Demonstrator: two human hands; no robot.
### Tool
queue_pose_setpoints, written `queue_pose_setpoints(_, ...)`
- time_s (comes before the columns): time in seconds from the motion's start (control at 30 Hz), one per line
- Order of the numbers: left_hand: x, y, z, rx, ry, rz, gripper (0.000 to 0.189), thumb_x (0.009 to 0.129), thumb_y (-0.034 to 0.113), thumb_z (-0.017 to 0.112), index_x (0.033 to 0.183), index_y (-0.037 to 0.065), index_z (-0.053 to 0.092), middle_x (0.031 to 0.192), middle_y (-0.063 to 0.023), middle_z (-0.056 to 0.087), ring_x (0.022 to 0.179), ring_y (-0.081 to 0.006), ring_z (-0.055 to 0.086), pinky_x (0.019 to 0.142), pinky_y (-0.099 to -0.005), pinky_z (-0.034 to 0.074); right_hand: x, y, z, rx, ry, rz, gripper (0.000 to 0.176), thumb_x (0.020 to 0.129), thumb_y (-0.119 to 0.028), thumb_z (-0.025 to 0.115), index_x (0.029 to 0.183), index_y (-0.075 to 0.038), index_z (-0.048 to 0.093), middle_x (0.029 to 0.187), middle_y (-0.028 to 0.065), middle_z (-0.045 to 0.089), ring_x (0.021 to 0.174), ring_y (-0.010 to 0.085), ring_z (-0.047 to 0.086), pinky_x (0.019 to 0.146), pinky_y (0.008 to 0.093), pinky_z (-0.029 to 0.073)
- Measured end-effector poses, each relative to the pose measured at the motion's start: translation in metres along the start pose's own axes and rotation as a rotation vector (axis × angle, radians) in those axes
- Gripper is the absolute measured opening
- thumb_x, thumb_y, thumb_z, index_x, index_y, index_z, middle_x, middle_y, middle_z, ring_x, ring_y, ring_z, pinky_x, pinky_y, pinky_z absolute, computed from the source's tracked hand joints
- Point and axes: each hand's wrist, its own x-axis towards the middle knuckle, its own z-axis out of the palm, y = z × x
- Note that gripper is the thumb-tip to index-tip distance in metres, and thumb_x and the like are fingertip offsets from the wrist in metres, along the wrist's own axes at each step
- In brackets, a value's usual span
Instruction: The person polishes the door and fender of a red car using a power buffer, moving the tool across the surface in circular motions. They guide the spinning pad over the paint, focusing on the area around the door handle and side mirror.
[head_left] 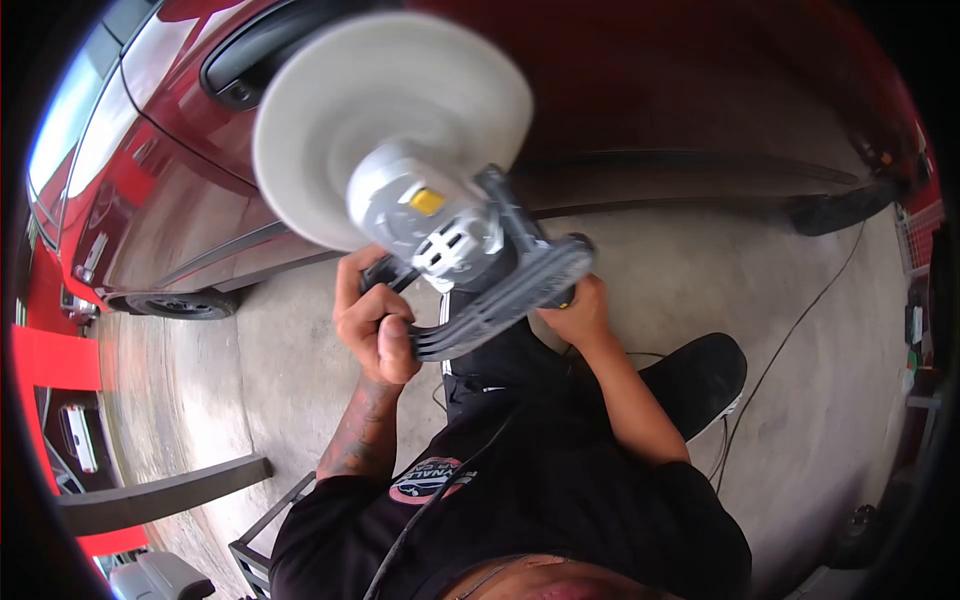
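A grey and white power polisher (440,225) with a large round white pad (310,130) is held up in front of me, next to the dark red car door (650,90). My left hand (375,320) has its fingers wrapped round the polisher's curved grey handle at the lower left. On the other side, my right hand (583,315) grips the tool's body below the handle's right end; its fingers are partly hidden. The pad overlaps the black door handle (235,88) in the view, and whether it touches the paint cannot be made out.
A black cord (415,525) runs over my shirt, and another cable (785,340) lies on the concrete floor (790,280). A black shoe (700,385) stands at the right. At the lower left are a grey beam (170,492) and a dark metal frame (265,530).
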Motion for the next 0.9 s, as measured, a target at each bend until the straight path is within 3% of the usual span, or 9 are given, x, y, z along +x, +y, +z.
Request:
queue_pose_setpoints(0.17, 0.044, 0.017, 0.093, -0.108, -0.279, 0.247, 0.036, 0.069, 0.032, 0.069, 0.056, 0.002, 0.056, 0.113, -0.0243, 0.066, 0.090, -0.0362, 0.063, 0.076, -0.0401, 0.052, -0.040, 0.073, -0.031, -0.189, 0.299, -0.068, 0.033, 0.070, -0.011, 0.082, 0.100, 0.000, 0.070, 0.095, 0.0141, 0.073, 0.091, 0.0290, 0.072, 0.085, 0.0403, 0.054)
queue_pose_setpoints(0.23, 0.051, 0.027, 0.134, -0.106, -0.307, 0.304, 0.035, 0.068, 0.033, 0.070, 0.056, 0.003, 0.059, 0.112, -0.0186, 0.067, 0.088, -0.0358, 0.063, 0.072, -0.0430, 0.053, -0.043, 0.066, -0.045, 0.023, 0.388, 0.042, 0.031, 0.072, -0.008, 0.082, 0.099, 0.001, 0.069, 0.096, 0.0112, 0.073, 0.090, 0.0247, 0.070, 0.086, 0.0391, 0.054)
queue_pose_setpoints(0.27, 0.048, 0.034, 0.148, -0.090, -0.352, 0.247, 0.033, 0.069, 0.032, 0.070, 0.057, 0.003, 0.059, 0.114, -0.0212, 0.067, 0.087, -0.0371, 0.063, 0.074, -0.0427, 0.053, -0.044, 0.050, -0.053, 0.271, 0.459, 0.150, 0.031, 0.073, -0.007, 0.082, 0.099, 0.002, 0.069, 0.096, 0.0096, 0.072, 0.091, 0.0220, 0.068, 0.085, 0.0383, 0.054)
queue_pose_setpoints(0.33, 0.040, 0.045, 0.165, -0.062, -0.467, 0.135, 0.031, 0.070, 0.030, 0.070, 0.058, 0.003, 0.061, 0.117, -0.0233, 0.066, 0.085, -0.0382, 0.063, 0.073, -0.0434, 0.053, -0.080, 0.092, -0.061, 0.312, 0.483, 0.470, 0.033, 0.073, -0.005, 0.082, 0.102, 0.003, 0.068, 0.098, 0.0085, 0.072, 0.093, 0.0181, 0.066, 0.086, 0.0371, 0.053)
queue_pose_setpoints(0.43, 0.023, 0.042, 0.168, -0.038, -0.526, 0.045, 0.030, 0.071, 0.029, 0.069, 0.059, 0.003, 0.062, 0.117, -0.0234, 0.066, 0.080, -0.0378, 0.061, 0.068, -0.0456, 0.052, -0.103, 0.070, -0.065, 0.144, 0.501, 0.653, 0.042, 0.069, -0.005, 0.085, 0.106, 0.004, 0.067, 0.099, 0.0096, 0.072, 0.093, 0.0181, 0.067, 0.086, 0.0362, 0.053)
queue_pose_setpoints(0.63, -0.046, 0.008, 0.107, -0.182, -0.367, -0.194, 0.024, 0.073, 0.022, 0.066, 0.067, -0.001, 0.063, 0.127, -0.0264, 0.061, 0.096, -0.0393, 0.064, 0.086, -0.0426, 0.053, -0.113, 0.058, -0.087, -0.018, 0.095, 0.409, 0.046, 0.067, -0.006, 0.084, 0.108, 0.006, 0.065, 0.096, 0.0133, 0.073, 0.090, 0.0203, 0.069, 0.084, 0.0366, 0.053)
queue_pose_setpoints(0.67, -0.058, 0.004, 0.093, -0.205, -0.334, -0.264, 0.023, 0.074, 0.020, 0.065, 0.066, -0.001, 0.062, 0.127, -0.0274, 0.061, 0.098, -0.0382, 0.065, 0.087, -0.0414, 0.052, -0.111, 0.055, -0.089, -0.099, 0.043, 0.377, 0.049, 0.065, -0.008, 0.083, 0.109, 0.003, 0.065, 0.096, 0.0193, 0.073, 0.091, 0.0288, 0.073, 0.083, 0.0388, 0.054)
queue_pose_setpoints(0.77, -0.086, -0.006, 0.056, -0.273, -0.201, -0.434, 0.022, 0.077, 0.017, 0.059, 0.064, -0.001, 0.059, 0.125, -0.0291, 0.060, 0.102, -0.0337, 0.064, 0.087, -0.0379, 0.049, -0.089, 0.021, -0.087, -0.330, -0.105, 0.291, 0.052, 0.062, -0.011, 0.083, 0.110, -0.001, 0.066, 0.099, 0.0207, 0.072, 0.093, 0.0387, 0.071, 0.082, 0.0424, 0.055)
queue_pose_setpoints(0.9, -0.117, -0.023, 0.016, -0.287, 0.060, -0.568, 0.030, 0.079, 0.024, 0.054, 0.063, -0.002, 0.058, 0.120, -0.0277, 0.061, 0.112, -0.0318, 0.057, 0.096, -0.0378, 0.042, -0.047, -0.024, -0.067, -0.399, -0.280, 0.128, 0.049, 0.065, -0.014, 0.079, 0.112, -0.006, 0.067, 0.103, 0.0165, 0.072, 0.094, 0.0411, 0.069, 0.080, 0.0455, 0.056)
